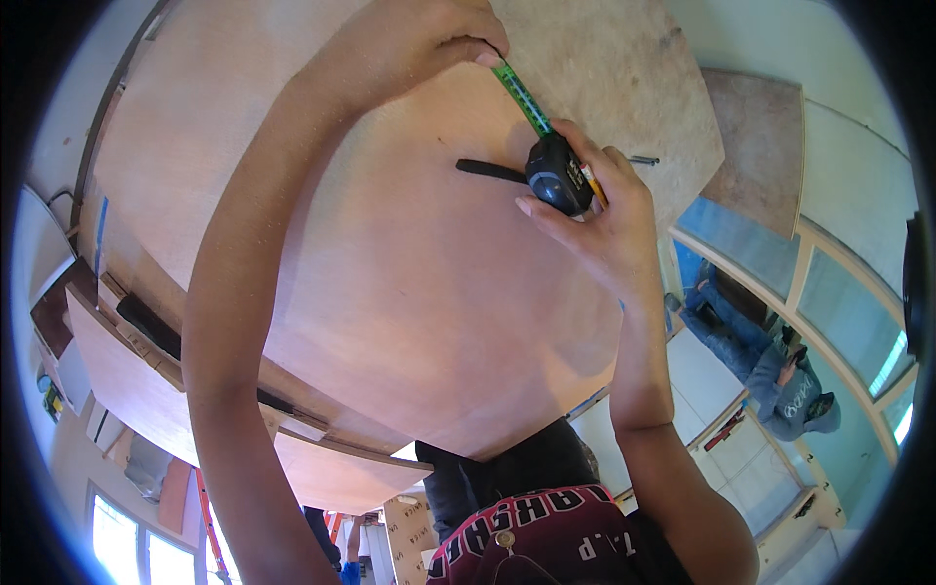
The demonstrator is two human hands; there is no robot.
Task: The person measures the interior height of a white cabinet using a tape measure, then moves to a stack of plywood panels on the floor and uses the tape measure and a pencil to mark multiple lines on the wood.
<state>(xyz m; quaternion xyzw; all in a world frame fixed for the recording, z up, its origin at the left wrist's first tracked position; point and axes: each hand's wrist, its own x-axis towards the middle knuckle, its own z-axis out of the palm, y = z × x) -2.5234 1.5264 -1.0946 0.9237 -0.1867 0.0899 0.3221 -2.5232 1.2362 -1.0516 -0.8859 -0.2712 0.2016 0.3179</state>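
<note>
Clearly, the tape (559, 177) is held over the pale wooden board (439, 331), near its far side: its body is grasped by the right grip (609, 195), while its green blade (523, 100) is pinched near the far end by the left grip (444, 41). The blade's tip is hidden by the fingers, so whether it is hooked or seated against anything cannot be told. If that pinch were loosened, the blade could be snapped back toward the right grip by its spring, and the reading could be lost. A false length could also be given if the blade were tilted, or lifted off the wood, by unequal pulls from both sides. What looks like a pencil (596, 190) is tucked beside the tape, and it could be dropped, or the tape twisted, because both are shared by one grip. The black strap (490, 171), by which the tape is met on its left, could be caught underneath. By the small metal piece (644, 160), beyond the right fingers, a sideways slide could be hindered.
</note>
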